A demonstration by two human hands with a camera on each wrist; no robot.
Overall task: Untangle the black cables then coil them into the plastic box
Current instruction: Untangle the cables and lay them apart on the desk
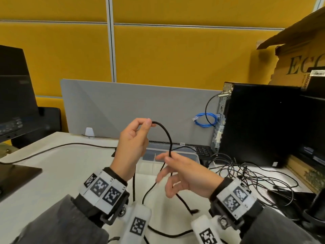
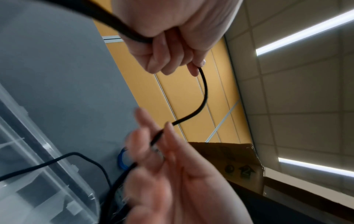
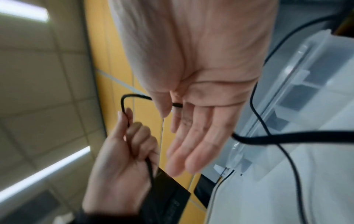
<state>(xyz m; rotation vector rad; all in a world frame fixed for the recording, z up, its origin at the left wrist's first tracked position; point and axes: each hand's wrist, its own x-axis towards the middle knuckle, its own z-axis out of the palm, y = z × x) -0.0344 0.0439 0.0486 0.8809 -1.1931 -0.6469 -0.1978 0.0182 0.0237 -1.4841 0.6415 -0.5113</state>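
Your left hand (image 1: pixel 132 143) is raised above the desk (image 1: pixel 52 173), fingers curled, thumb and forefinger pinching the black cable (image 1: pixel 166 134) at the top of its arc. In the left wrist view the same cable runs through the fist and out between the fingertips (image 2: pixel 194 69).

From that pinch the cable bends over and drops to your right hand (image 1: pixel 182 175), which sits lower and just to the right. The thumb and forefinger there nip the cable; the other fingers are spread out straight. The right wrist view shows the cable passing between thumb and index at the top of the palm, w/ the rest of the palm flat.

Below the hands the cable hangs in loose loops over the desk, near your wrists.

The plastic box (image 1: pixel 175 155) is clear, lid off, standing on the desk right behind both hands, in front of the grey divider (image 1: pixel 123 106). A thin black lead lies across its rim.

More black cables (image 1: pixel 249 176) lie tangled on the desk to the right, beside the black PC tower (image 1: pixel 260 124). A blue cable (image 1: pixel 205 119) hangs coiled at the tower's back. Monitor (image 1: pixel 14 92) far left.
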